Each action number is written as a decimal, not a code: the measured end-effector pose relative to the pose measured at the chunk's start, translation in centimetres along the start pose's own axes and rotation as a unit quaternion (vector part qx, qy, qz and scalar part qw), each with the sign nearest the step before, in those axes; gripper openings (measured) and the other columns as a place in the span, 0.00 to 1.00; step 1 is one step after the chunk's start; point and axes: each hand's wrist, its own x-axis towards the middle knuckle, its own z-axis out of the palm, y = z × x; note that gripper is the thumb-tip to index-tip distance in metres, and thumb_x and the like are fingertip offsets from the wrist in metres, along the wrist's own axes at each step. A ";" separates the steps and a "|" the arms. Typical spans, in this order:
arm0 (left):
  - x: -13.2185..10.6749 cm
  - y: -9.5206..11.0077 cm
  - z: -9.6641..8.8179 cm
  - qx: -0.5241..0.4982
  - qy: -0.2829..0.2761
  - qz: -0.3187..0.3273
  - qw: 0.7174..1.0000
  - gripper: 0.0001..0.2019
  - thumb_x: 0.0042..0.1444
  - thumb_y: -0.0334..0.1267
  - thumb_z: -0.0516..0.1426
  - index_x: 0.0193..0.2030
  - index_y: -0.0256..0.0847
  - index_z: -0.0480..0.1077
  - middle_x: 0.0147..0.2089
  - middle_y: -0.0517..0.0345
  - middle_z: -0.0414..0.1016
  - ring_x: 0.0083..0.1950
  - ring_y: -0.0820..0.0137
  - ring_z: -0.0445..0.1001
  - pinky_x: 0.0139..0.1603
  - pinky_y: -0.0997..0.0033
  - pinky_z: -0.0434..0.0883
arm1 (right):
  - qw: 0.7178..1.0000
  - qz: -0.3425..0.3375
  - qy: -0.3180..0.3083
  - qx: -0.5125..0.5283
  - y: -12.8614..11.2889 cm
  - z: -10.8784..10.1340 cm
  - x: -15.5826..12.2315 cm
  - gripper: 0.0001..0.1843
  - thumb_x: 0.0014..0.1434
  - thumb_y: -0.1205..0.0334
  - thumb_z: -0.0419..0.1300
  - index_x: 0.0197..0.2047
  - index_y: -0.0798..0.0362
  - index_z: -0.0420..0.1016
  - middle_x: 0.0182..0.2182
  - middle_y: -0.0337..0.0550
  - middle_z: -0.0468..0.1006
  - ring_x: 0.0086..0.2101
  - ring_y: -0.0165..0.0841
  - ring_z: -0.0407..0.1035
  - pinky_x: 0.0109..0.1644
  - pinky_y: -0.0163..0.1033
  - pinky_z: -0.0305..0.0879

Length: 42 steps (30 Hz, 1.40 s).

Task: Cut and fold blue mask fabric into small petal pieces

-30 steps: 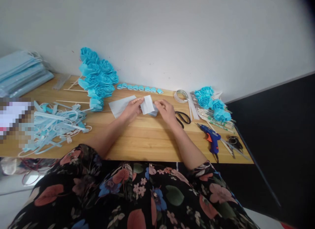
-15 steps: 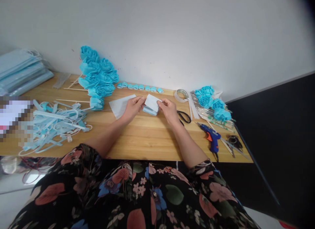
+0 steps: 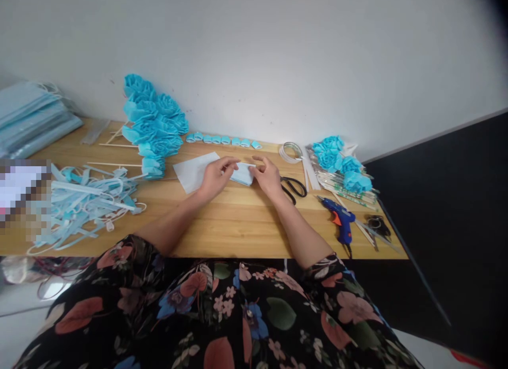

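A small stack of pale blue cloth squares (image 3: 243,174) lies on the wooden table between my hands. At its left edge, my left hand (image 3: 216,177) has its fingers stretched out over the corner. My right hand (image 3: 268,177) is at the stack's right edge, thumb near the top square and fingers curved apart from it. Both hands look open; whether the fingertips touch the cloth is hard to see. Partly under my left hand lies a larger white sheet (image 3: 190,170). Just right of my right hand are black-handled scissors (image 3: 294,188), their blades hidden.
Several blue flowers (image 3: 154,120) stand at the back left, above cut strips (image 3: 91,199). Small blue rolls (image 3: 216,140) line the wall. On the right are tape (image 3: 291,152), more flowers (image 3: 343,162) and a blue glue gun (image 3: 339,215). Packed masks (image 3: 35,117) fill the far left.
The top square, which was raised and tilted between both hands, now lies down on the stack. My fingers have opened from their pinch. The view has shifted slightly.
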 end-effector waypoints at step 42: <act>3.5 -3.4 -6.5 0.465 0.012 -0.026 0.885 0.04 0.52 0.38 0.61 0.31 0.40 0.75 0.40 0.40 0.79 0.50 0.47 0.73 0.58 0.48 0.60 | 0.950 -0.210 -0.078 -0.218 0.5 0.2 -0.4 0.23 0.62 0.76 0.49 0.51 0.53 0.80 0.49 0.50 0.81 0.50 0.40 0.71 0.57 0.44 0.65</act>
